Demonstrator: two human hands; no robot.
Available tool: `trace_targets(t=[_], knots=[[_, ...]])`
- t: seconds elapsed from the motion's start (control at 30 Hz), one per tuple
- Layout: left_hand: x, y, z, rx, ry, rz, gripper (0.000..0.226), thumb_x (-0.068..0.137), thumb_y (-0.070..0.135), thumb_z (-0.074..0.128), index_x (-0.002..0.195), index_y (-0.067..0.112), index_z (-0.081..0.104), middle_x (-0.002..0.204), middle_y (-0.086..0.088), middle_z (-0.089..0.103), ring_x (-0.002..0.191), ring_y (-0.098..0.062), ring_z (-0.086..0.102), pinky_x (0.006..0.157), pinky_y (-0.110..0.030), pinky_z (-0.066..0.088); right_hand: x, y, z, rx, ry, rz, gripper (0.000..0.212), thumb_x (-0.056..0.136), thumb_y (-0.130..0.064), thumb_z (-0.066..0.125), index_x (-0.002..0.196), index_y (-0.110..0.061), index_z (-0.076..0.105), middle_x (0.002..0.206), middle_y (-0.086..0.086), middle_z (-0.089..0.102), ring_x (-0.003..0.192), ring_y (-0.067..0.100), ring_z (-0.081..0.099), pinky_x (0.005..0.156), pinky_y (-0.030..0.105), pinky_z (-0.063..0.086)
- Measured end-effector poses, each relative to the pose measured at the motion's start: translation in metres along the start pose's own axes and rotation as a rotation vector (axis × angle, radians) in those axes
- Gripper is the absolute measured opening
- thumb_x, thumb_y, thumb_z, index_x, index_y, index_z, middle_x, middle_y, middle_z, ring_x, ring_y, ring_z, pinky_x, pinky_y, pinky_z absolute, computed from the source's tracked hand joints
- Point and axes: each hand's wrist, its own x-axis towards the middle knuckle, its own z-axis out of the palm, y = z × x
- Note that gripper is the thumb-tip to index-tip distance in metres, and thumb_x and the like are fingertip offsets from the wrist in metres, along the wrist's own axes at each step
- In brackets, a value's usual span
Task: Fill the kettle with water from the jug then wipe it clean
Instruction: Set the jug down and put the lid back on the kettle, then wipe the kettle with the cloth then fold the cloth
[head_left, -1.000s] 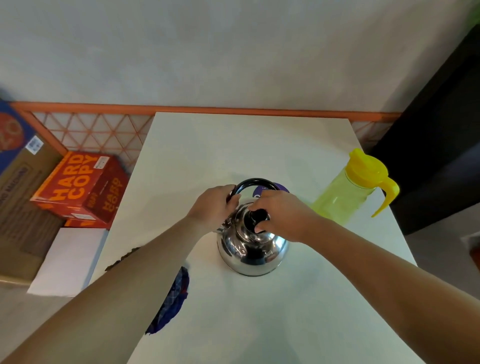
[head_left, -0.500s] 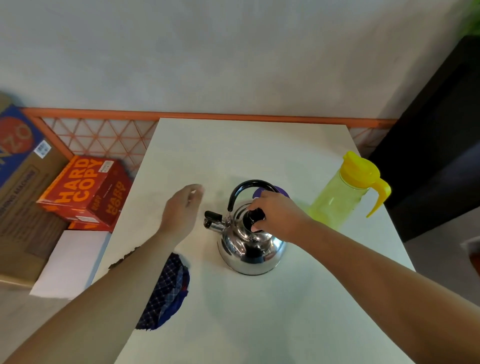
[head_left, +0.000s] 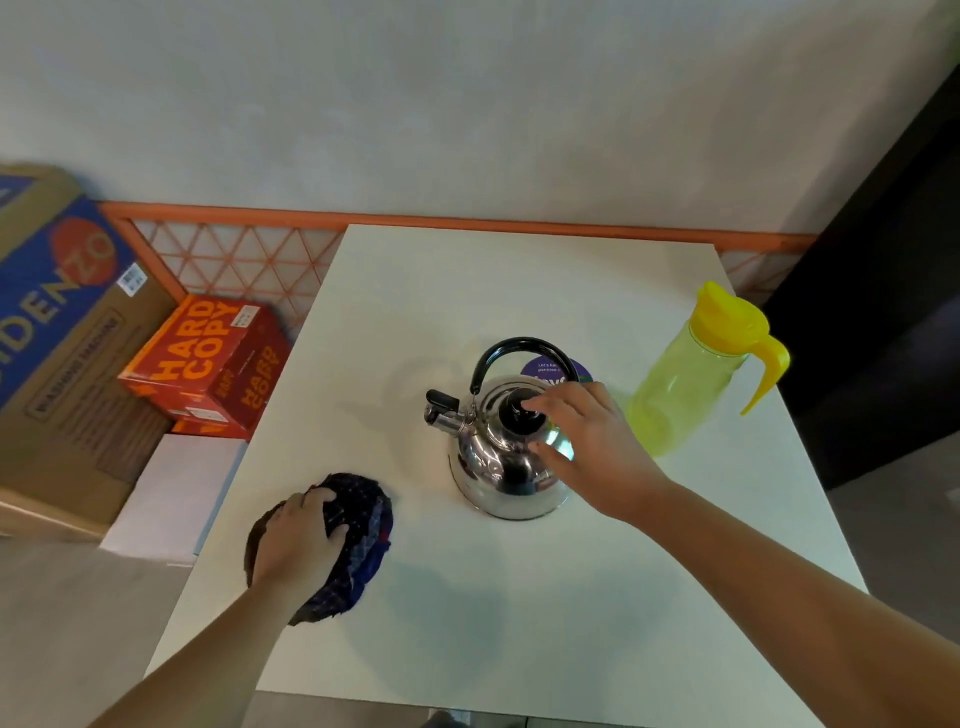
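White tabletop (head_left: 519, 623), kettle (head_left: 493, 467) lidded at centre, jug (head_left: 691, 379) near on its right. We see the left hand (head_left: 298, 545), on the kettle's handle a second ago, now grasping the cloth (head_left: 363, 519); the right hand (head_left: 597, 452) lies relaxed at the lid knob (head_left: 517, 410). Wiping likely follows.

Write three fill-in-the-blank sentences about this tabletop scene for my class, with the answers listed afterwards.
1. The left hand grips a dark checked ____.
2. The right hand reaches over the shiny steel ____.
3. The jug has a ____ top and handle.

Missing words: cloth; kettle; yellow.
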Motion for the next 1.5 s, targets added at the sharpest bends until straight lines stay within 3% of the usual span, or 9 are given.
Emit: trace_targets(t=[0.23, 0.43, 0.63, 0.77, 0.93, 1.07, 1.17, 1.27, 1.5], knots=[[-0.011, 0.050, -0.027, -0.176, -0.215, 0.198, 0.036, 0.082, 0.026, 0.069, 0.117, 0.021, 0.062, 0.108, 0.002, 0.063, 0.101, -0.019, 0.060, 0.083, -0.027, 0.045, -0.030, -0.013, 0.004, 0.154, -0.094, -0.101, 0.021, 0.084, -0.018, 0.067, 0.104, -0.014, 0.067, 0.103, 0.001, 0.062, 0.098, 0.019, 0.054, 0.086, 0.028, 0.045], [-0.039, 0.137, -0.050, -0.360, -0.435, 0.409, 0.026, 0.070, 0.032, 0.080, 0.090, 0.041, 0.066, 0.092, 0.017, 0.065, 0.087, 0.005, 0.061, 0.073, -0.013, 0.044, -0.062, -0.017, 0.027, 0.347, -0.385, 0.090, 0.071, 0.071, -0.050, 0.074, 0.131, -0.027, 0.045, 0.130, -0.009, 0.046, 0.113, 0.005, 0.045, 0.095, 0.022, 0.039], [-0.055, 0.187, -0.052, -0.445, -0.437, 0.469, 0.030, 0.073, 0.034, 0.080, 0.098, 0.029, 0.064, 0.099, 0.009, 0.065, 0.091, -0.001, 0.062, 0.082, -0.021, 0.051, -0.073, 0.006, 0.004, 0.497, -0.258, 0.332, 0.024, 0.073, -0.027, 0.077, 0.088, -0.030, 0.058, 0.092, -0.007, 0.055, 0.081, 0.004, 0.055, 0.074, 0.022, 0.046], [-0.064, 0.207, -0.044, -0.563, -0.439, 0.550, 0.028, 0.077, 0.025, 0.078, 0.102, 0.022, 0.065, 0.096, 0.011, 0.068, 0.089, 0.006, 0.063, 0.081, -0.013, 0.048, -0.078, 0.018, -0.015, 0.834, -0.233, 0.508, 0.017, 0.074, -0.014, 0.068, 0.080, -0.012, 0.052, 0.068, 0.000, 0.055, 0.063, 0.013, 0.054, 0.060, 0.030, 0.044], [-0.054, 0.207, -0.051, -0.581, -0.330, 0.568, 0.025, 0.081, 0.025, 0.073, 0.105, 0.022, 0.067, 0.097, 0.013, 0.069, 0.089, 0.007, 0.061, 0.081, -0.009, 0.047, -0.077, 0.030, -0.030, 0.949, -0.123, 0.575, 0.021, 0.081, -0.008, 0.060, 0.089, -0.021, 0.046, 0.075, 0.004, 0.053, 0.063, 0.014, 0.054, 0.053, 0.028, 0.044], [-0.029, 0.185, -0.067, -0.549, -0.097, 0.534, 0.015, 0.083, 0.019, 0.070, 0.099, 0.019, 0.069, 0.093, 0.010, 0.069, 0.083, 0.004, 0.061, 0.074, -0.006, 0.044, -0.070, 0.038, -0.035, 1.036, 0.062, 0.673, 0.034, 0.082, -0.014, 0.070, 0.103, -0.030, 0.048, 0.095, 0.005, 0.064, 0.081, 0.013, 0.067, 0.065, 0.027, 0.053], [-0.007, 0.172, -0.077, -0.539, 0.076, 0.492, 0.013, 0.084, 0.013, 0.066, 0.094, 0.021, 0.068, 0.092, 0.010, 0.068, 0.084, 0.001, 0.061, 0.072, -0.003, 0.040, -0.060, 0.041, -0.032, 0.962, 0.099, 0.705, 0.033, 0.083, -0.026, 0.069, 0.103, -0.041, 0.048, 0.097, -0.001, 0.066, 0.083, 0.016, 0.068, 0.068, 0.032, 0.056], [0.015, 0.162, -0.082, -0.472, 0.198, 0.443, 0.017, 0.085, 0.015, 0.064, 0.100, 0.024, 0.066, 0.102, 0.010, 0.064, 0.093, -0.009, 0.058, 0.077, -0.016, 0.039, -0.046, 0.041, -0.025, 0.737, 0.070, 0.656, 0.019, 0.087, -0.032, 0.063, 0.102, -0.040, 0.053, 0.095, -0.008, 0.064, 0.084, 0.010, 0.064, 0.066, 0.021, 0.048], [0.060, 0.158, -0.080, -0.317, 0.135, 0.460, 0.037, 0.089, 0.026, 0.061, 0.125, 0.019, 0.056, 0.127, -0.001, 0.052, 0.121, -0.022, 0.042, 0.100, -0.027, 0.029, 0.007, 0.028, -0.001, 0.301, 0.052, 0.478, 0.035, 0.088, -0.024, 0.061, 0.121, -0.020, 0.053, 0.110, -0.005, 0.052, 0.091, 0.010, 0.052, 0.077, 0.018, 0.038]])
